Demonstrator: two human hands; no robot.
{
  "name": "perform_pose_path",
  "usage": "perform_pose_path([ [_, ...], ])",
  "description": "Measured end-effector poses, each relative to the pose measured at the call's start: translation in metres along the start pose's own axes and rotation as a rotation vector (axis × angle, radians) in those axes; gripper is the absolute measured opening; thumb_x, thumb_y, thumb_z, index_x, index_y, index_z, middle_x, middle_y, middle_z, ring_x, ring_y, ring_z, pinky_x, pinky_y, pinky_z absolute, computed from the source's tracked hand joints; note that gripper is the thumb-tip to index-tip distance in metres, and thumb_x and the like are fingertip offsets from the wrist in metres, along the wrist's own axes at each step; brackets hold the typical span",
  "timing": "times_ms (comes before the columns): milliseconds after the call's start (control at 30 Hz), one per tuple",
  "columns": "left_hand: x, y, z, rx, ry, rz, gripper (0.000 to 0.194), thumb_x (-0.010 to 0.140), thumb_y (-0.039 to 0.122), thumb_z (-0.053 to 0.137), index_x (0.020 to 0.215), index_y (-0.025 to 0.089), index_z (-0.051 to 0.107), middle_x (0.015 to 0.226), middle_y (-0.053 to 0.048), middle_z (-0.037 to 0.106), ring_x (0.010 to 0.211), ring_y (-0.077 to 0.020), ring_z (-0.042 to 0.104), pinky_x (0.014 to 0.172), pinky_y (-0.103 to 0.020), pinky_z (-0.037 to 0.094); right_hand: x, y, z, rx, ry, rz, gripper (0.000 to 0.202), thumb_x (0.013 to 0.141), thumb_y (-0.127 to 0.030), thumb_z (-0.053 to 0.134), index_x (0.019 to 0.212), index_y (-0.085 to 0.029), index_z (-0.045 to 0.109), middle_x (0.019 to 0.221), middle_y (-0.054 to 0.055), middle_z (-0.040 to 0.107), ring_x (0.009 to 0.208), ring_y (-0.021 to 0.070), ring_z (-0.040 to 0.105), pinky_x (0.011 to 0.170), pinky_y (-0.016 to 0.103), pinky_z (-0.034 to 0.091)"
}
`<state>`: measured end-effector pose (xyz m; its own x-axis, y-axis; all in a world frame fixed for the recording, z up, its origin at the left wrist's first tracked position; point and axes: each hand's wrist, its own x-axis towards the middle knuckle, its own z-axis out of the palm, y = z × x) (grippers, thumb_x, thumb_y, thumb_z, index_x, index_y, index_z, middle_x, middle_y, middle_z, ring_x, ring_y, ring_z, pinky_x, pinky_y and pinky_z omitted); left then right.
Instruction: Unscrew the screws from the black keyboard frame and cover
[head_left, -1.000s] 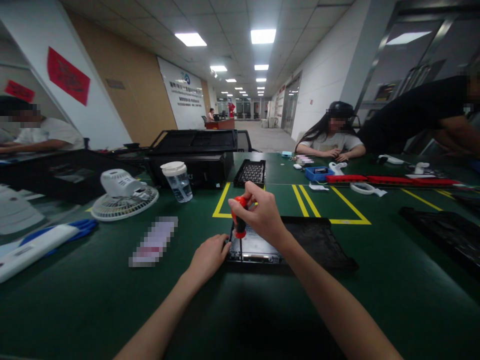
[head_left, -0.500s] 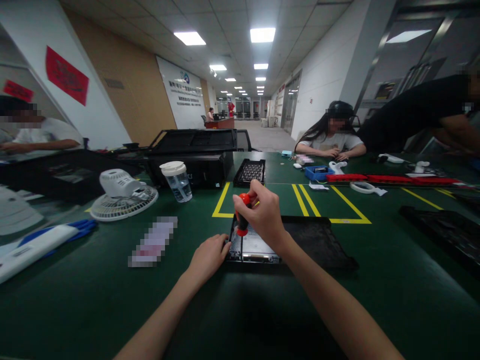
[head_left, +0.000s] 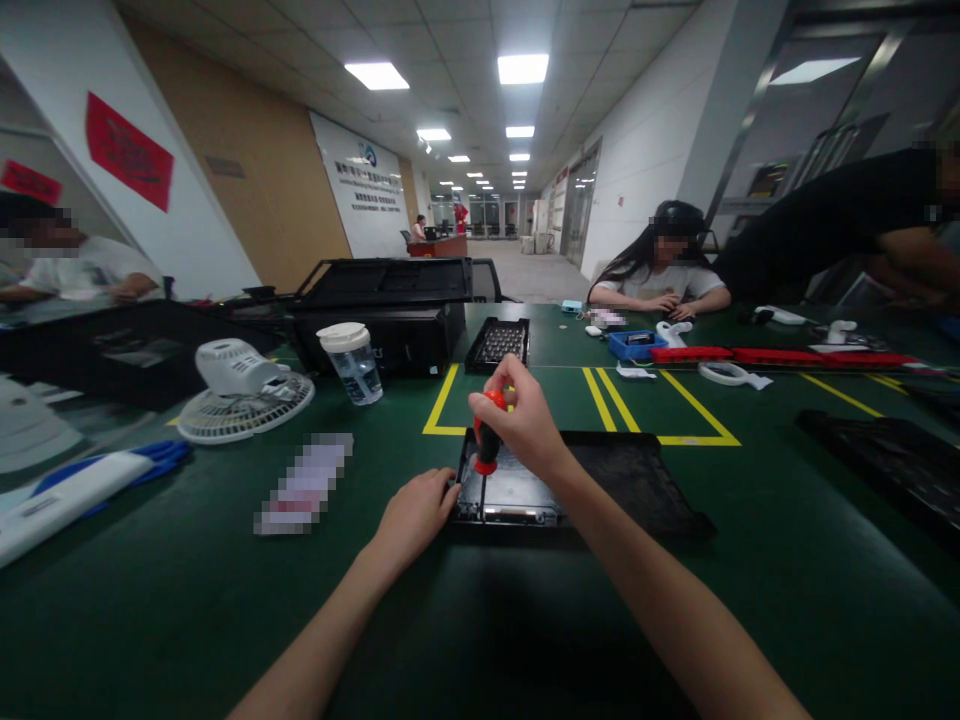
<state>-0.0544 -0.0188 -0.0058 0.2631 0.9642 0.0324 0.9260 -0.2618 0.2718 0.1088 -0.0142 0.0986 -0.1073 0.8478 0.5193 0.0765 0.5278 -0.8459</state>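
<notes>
My right hand (head_left: 525,415) is closed around the red-and-black handle of a screwdriver (head_left: 489,440), which stands upright. Its dark shaft points down at the front left part of a shallow black plastic casing (head_left: 637,485); the contact at the tip is too small to make out. A shiny grey metal plate (head_left: 514,485) sits in the casing's left half, partly covered by my right hand. At the casing's left edge, my left hand (head_left: 416,515) has its fingers and thumb bent against the rim, gripping it.
A lidded water cup (head_left: 356,365), a white fan (head_left: 247,395) and a blurred-out flat item (head_left: 307,485) are left of the casing. Behind it stands a black tray of small parts (head_left: 499,342). A tape roll (head_left: 724,374) and a blue box (head_left: 634,345) are farther right. Co-workers sit across the table.
My right hand has turned slightly on the screwdriver handle, with the screwdriver still upright in the same spot. My left hand stays at the casing's edge. The whole view has shifted a little.
</notes>
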Motion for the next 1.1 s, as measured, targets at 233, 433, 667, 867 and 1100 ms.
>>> perform_pose_path([
  [233, 0.000, 0.001, 0.001, 0.001, 0.002, -0.002, 0.035, 0.087, 0.036, 0.035, 0.110, 0.021, 0.055, 0.108, -0.008, 0.061, 0.099, -0.0189, 0.057, 0.086, -0.028, 0.040, 0.004, 0.007, 0.002, 0.633, -0.331, 0.134, 0.021, 0.071, -0.017, 0.053, 0.074, -0.020, 0.033, 0.081, 0.001, 0.061, 0.071, 0.0131, 0.060, 0.075, 0.034, 0.047],
  [433, -0.001, 0.002, 0.000, 0.004, -0.003, -0.009, 0.033, 0.087, 0.036, 0.035, 0.107, 0.021, 0.056, 0.104, -0.007, 0.062, 0.096, -0.0187, 0.058, 0.083, -0.028, 0.041, 0.003, 0.008, -0.001, 0.795, -0.481, 0.128, 0.030, 0.072, -0.019, 0.052, 0.102, -0.020, 0.046, 0.093, 0.006, 0.065, 0.079, 0.0168, 0.064, 0.079, 0.037, 0.047],
  [667, 0.000, -0.001, 0.003, 0.002, 0.025, 0.019, 0.032, 0.087, 0.037, 0.036, 0.107, 0.022, 0.056, 0.105, -0.007, 0.062, 0.096, -0.0183, 0.058, 0.083, -0.028, 0.041, 0.001, 0.018, -0.001, 0.801, -0.516, 0.080, 0.015, 0.079, -0.021, 0.053, 0.065, -0.015, 0.051, 0.052, -0.005, 0.048, 0.041, 0.0076, 0.047, 0.045, 0.022, 0.041],
  [867, 0.000, -0.002, 0.004, 0.009, 0.023, 0.020, 0.033, 0.087, 0.036, 0.035, 0.107, 0.022, 0.056, 0.104, -0.007, 0.062, 0.094, -0.0180, 0.058, 0.081, -0.027, 0.041, 0.003, 0.016, -0.002, 0.880, -0.550, 0.090, 0.024, 0.077, -0.029, 0.039, 0.064, -0.014, 0.052, 0.056, -0.001, 0.047, 0.045, 0.0100, 0.047, 0.047, 0.024, 0.037],
  [1100, 0.001, -0.003, 0.005, -0.001, 0.024, 0.021, 0.033, 0.087, 0.037, 0.036, 0.108, 0.022, 0.056, 0.105, -0.007, 0.062, 0.095, -0.0181, 0.058, 0.083, -0.027, 0.041, 0.003, 0.016, -0.004, 0.904, -0.605, 0.114, 0.025, 0.075, -0.026, 0.035, 0.076, -0.013, 0.056, 0.065, 0.002, 0.051, 0.054, 0.0125, 0.050, 0.054, 0.027, 0.039],
])
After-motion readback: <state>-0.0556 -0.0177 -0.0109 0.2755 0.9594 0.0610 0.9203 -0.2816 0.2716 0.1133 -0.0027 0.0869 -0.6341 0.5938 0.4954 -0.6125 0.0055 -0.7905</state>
